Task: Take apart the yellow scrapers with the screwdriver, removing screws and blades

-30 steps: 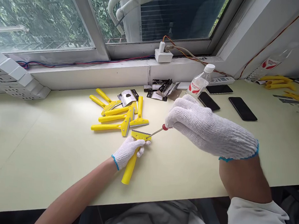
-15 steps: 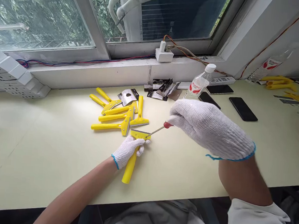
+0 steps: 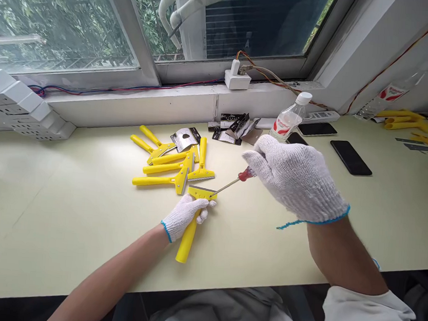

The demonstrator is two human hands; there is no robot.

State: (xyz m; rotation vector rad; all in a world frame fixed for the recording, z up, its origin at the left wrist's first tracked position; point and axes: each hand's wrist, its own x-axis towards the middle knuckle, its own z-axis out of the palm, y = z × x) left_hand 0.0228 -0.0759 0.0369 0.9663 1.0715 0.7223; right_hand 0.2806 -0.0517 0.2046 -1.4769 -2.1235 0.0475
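Note:
In a white knit glove, my left hand (image 3: 187,215) grips a yellow scraper (image 3: 186,241) just below its head, with the handle pointing toward the table's front edge. My right hand (image 3: 293,178), gloved too, is closed on a screwdriver (image 3: 247,173) with a red and clear handle, held at a slant. Its tip meets the right side of the scraper's head, by a screw too small to make out. Beyond my left hand lie several other yellow scrapers (image 3: 161,181) with metal blades, grouped together on the table.
Blade packets (image 3: 188,138) and black cards (image 3: 231,127) lie behind the scrapers. A water bottle (image 3: 290,116) and phones (image 3: 351,157) are at the back right. More yellow handles (image 3: 403,121) sit far right. White boxes (image 3: 27,108) are stacked at left below the window.
My right hand has turned at the wrist around the screwdriver, showing more of its handle. The scraper and my left hand keep their place; the view has shifted slightly.

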